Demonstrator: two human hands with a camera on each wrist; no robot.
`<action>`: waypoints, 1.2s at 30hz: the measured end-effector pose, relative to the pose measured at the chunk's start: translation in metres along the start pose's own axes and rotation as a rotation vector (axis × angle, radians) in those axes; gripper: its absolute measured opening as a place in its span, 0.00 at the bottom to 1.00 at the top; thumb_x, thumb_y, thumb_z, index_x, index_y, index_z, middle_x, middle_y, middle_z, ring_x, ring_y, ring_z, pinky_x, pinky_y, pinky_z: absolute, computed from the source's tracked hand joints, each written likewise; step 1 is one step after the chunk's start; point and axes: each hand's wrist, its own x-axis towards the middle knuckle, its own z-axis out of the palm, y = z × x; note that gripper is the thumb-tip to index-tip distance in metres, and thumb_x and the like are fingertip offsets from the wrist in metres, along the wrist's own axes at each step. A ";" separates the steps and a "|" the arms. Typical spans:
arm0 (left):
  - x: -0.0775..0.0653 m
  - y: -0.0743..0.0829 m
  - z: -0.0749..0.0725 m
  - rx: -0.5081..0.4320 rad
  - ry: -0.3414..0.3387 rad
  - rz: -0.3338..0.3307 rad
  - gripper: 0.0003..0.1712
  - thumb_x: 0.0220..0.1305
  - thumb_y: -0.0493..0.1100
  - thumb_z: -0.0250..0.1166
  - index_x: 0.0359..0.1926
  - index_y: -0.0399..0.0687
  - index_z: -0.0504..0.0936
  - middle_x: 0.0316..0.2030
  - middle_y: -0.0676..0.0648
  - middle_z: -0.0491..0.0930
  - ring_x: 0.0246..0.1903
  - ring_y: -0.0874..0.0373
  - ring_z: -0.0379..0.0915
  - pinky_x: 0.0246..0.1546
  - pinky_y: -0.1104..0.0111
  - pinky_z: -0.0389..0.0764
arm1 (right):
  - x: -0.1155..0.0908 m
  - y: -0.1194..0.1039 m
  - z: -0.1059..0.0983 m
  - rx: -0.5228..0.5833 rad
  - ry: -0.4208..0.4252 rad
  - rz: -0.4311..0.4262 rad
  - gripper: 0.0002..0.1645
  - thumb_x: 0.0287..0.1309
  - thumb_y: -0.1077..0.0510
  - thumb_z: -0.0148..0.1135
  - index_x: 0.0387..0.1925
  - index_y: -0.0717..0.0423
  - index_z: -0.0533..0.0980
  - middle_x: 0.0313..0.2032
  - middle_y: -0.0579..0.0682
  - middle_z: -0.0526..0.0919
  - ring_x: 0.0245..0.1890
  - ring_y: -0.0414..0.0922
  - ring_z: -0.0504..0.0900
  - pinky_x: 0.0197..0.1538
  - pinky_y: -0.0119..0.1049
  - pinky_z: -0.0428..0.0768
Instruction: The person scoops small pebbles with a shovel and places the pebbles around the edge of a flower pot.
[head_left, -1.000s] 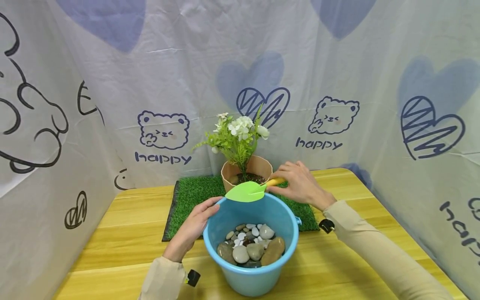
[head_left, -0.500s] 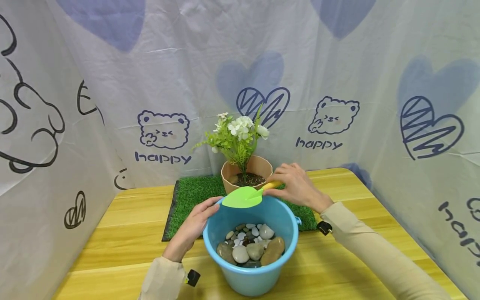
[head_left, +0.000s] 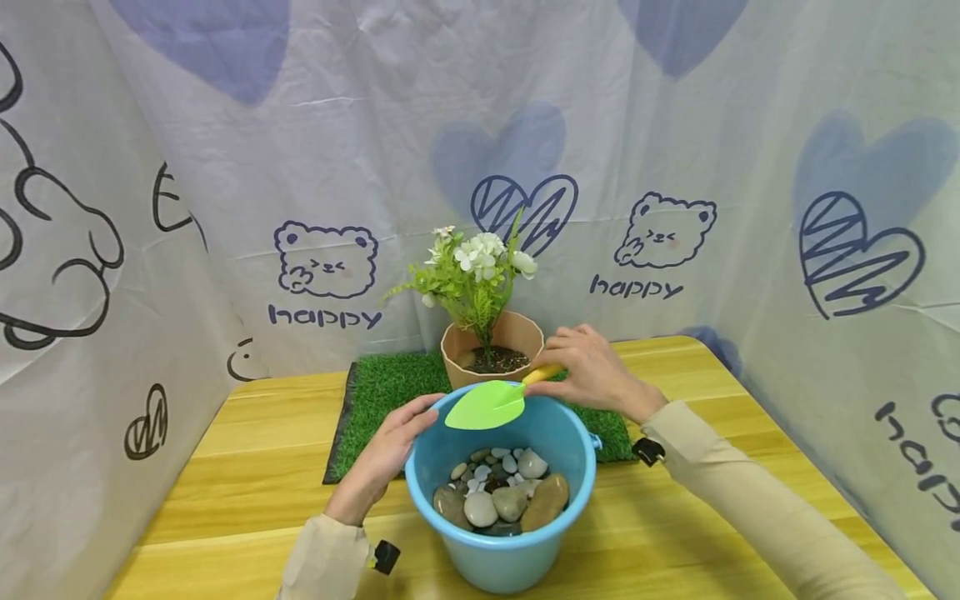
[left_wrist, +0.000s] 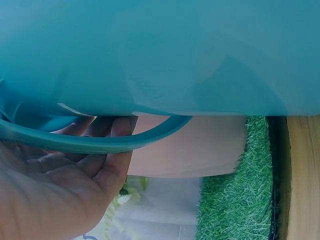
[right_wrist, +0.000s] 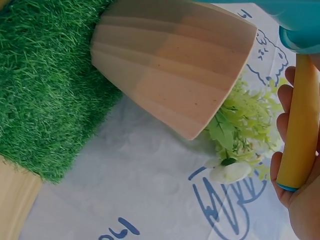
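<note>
A light blue bucket holds large and small stones. My left hand holds the bucket's far left rim. In the left wrist view, a curved blue handle crosses in front of that hand's fingers. Between the fingers and thumb of my right hand is the yellow grip of a small garden trowel. Its leaf-shaped green blade points left over the bucket's far rim, tilted, with no soil showing on it. The right wrist view shows the fingers around the grip; the blade is out of sight there.
Right behind the bucket, a pinkish flower pot with dark soil and white flowers stands on a green turf mat. The wooden table is walled by a printed cloth at the back and sides.
The trowel blade has dropped lower and turned, its tip now dipping toward the bucket's inside. My right hand has shifted slightly left. The left hand keeps its place on the rim.
</note>
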 end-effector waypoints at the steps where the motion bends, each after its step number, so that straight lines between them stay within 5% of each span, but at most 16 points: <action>1: 0.000 0.000 0.000 -0.002 -0.001 0.001 0.28 0.77 0.52 0.47 0.70 0.43 0.65 0.62 0.36 0.73 0.58 0.43 0.75 0.53 0.55 0.81 | 0.001 -0.001 -0.001 0.000 -0.007 -0.003 0.22 0.46 0.34 0.72 0.36 0.42 0.87 0.31 0.38 0.84 0.30 0.36 0.69 0.42 0.38 0.67; 19: 0.000 0.000 0.000 -0.002 0.013 -0.005 0.28 0.77 0.51 0.47 0.70 0.42 0.65 0.61 0.34 0.73 0.55 0.42 0.77 0.50 0.54 0.82 | 0.020 -0.015 -0.034 -0.091 -0.270 -0.112 0.23 0.39 0.29 0.73 0.29 0.39 0.86 0.25 0.32 0.81 0.29 0.37 0.64 0.35 0.33 0.60; 36: 0.000 0.001 0.000 0.008 0.005 -0.007 0.28 0.77 0.52 0.48 0.70 0.43 0.66 0.61 0.35 0.74 0.54 0.43 0.78 0.50 0.55 0.83 | 0.042 -0.041 -0.068 -0.152 -0.732 -0.029 0.19 0.31 0.32 0.79 0.14 0.35 0.81 0.25 0.33 0.76 0.33 0.38 0.72 0.38 0.36 0.74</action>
